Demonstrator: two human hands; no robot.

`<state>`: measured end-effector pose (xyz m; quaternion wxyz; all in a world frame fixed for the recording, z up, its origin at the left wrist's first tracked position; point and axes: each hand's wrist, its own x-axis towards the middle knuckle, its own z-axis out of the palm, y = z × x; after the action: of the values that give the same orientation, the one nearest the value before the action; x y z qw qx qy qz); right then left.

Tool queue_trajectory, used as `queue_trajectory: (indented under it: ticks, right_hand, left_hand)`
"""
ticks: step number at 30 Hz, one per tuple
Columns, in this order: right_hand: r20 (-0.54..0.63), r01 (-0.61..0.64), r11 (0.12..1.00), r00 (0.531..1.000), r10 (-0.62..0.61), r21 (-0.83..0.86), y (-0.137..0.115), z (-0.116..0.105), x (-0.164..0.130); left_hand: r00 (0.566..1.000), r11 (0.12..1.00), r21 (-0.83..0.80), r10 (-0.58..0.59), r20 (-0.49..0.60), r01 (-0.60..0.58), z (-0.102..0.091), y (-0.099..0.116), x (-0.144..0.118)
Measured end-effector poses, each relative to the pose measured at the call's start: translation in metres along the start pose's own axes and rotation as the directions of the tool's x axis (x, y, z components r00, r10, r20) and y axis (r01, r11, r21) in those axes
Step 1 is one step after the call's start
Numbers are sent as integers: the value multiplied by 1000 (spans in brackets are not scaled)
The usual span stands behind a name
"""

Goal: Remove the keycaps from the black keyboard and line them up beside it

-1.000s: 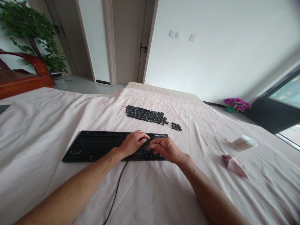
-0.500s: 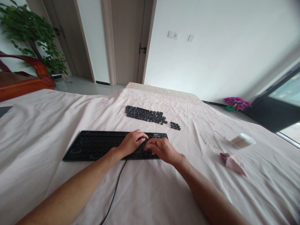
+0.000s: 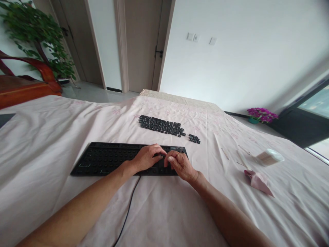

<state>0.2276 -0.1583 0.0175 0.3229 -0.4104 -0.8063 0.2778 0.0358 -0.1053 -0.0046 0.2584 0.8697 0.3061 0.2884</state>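
I see a black keyboard (image 3: 110, 159) lying flat on the pale pink sheet (image 3: 46, 137), its long side running left to right just ahead of my wrists. Most of its face shows rows of bare round sockets rather than keycaps, and a thin black cable (image 3: 128, 212) trails from its near edge toward the bottom of the view. My left hand (image 3: 147, 157) rests palm down on the right half of the board with the fingers curled, the fingertips meeting those of my right hand (image 3: 180, 165), which is also curled and lies over the board's right end. Both hands are partly closed and pressed to the keyboard, but I cannot tell whether either pinches a keycap, since the spot where the fingertips meet is too small and dark to read. The hands also hide the sockets beneath them. Farther up the sheet, well apart from the board, the loose keycaps (image 3: 160, 125) lie in neat dark rows with a smaller cluster to their right; their legends are unreadable. To the right sit a small round container (image 3: 269, 157) on its side and a crumpled pink cloth (image 3: 258, 180) just beside it, and what the container holds is unclear.
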Motion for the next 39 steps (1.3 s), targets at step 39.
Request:
queue_trajectory:
  ticks: [39]
  right_hand:
    - [-373,15,858,897,-239,-514,3,-15,-3]
  left_hand:
    - [983,905,-404,-173,-63,134,16,9,7]
